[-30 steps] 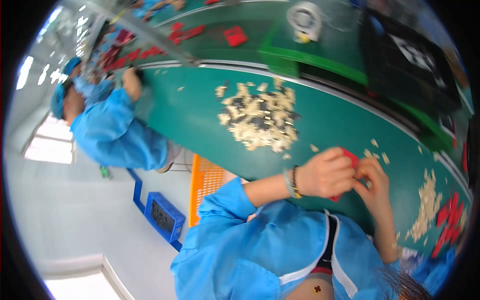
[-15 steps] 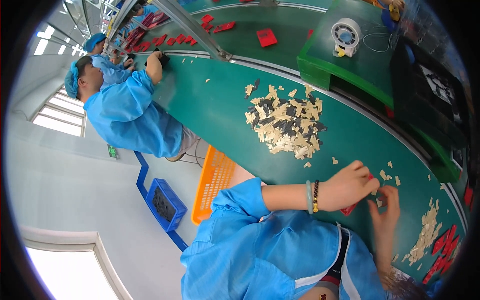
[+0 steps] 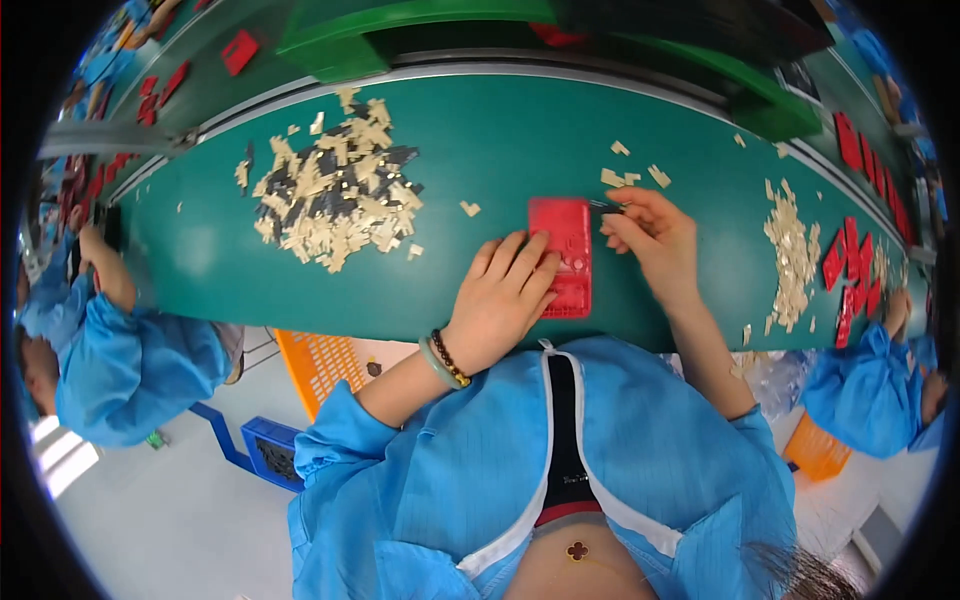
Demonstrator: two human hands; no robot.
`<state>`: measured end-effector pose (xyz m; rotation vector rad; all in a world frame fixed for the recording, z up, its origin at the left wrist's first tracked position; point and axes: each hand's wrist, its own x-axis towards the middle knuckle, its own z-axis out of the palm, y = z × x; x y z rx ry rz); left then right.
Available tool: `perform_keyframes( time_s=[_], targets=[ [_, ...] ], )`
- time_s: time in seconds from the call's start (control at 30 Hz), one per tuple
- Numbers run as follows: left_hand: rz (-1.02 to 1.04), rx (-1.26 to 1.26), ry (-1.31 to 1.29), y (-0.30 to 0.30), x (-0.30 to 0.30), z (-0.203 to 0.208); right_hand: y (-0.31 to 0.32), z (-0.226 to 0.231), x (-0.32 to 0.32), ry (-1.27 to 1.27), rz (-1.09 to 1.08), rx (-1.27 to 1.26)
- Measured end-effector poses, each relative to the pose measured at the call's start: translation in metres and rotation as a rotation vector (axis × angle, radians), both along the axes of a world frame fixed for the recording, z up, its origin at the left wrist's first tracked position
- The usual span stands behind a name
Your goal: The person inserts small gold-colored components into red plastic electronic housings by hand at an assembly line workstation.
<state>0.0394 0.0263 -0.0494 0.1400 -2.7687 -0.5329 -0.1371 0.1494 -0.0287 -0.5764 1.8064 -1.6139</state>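
Observation:
A flat red plastic casing (image 3: 558, 225) lies on the green table in front of me. My left hand (image 3: 505, 295) rests on its left and lower part, fingers stretched out over the surface. At the casing's upper right edge, my right hand (image 3: 650, 235) pinches a small dark piece (image 3: 604, 207) between thumb and fingers; its exact kind is too small to tell. Several small cream-coloured pieces (image 3: 620, 179) lie just beyond my right hand. Part of the casing is hidden beneath my left fingers.
A pile of cream and black pieces (image 3: 340, 190) spreads over the table at left. On the right are a cream heap (image 3: 792, 260) and stacked red casings (image 3: 850, 265). A green stand (image 3: 340, 50) borders the far edge. Co-workers in blue sit at both sides; an orange basket (image 3: 315, 365) stands below left.
The view has swung round, shifting the whole scene. The red casing, earlier mostly hidden between both hands, now lies flat under my left hand. My right hand now pinches a dark piece.

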Motion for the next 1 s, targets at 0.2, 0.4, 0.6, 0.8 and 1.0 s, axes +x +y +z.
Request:
perform_keyframes(
  time_s=[0.2, 0.4, 0.6, 0.8, 1.0],
  targets=[
    [0.018, 0.066, 0.086, 0.005, -0.012, -0.002, -0.013, -0.022, 0.005, -0.025, 0.092, -0.003],
    [0.006, 0.017, 0.045, 0.005, -0.017, -0.005, -0.034, -0.03, 0.001, 0.322, 0.058, 0.111],
    [0.005, 0.045, 0.038, 0.004, -0.018, -0.006, -0.037, -0.033, 0.001, 0.354, 0.067, 0.109],
    [0.011, 0.053, 0.04, 0.003, -0.018, -0.007, -0.041, -0.03, 0.004, 0.39, 0.077, 0.148],
    [0.013, 0.074, 0.028, 0.003, -0.018, -0.005, -0.038, -0.032, 0.005, 0.47, 0.04, 0.125]
  ],
)
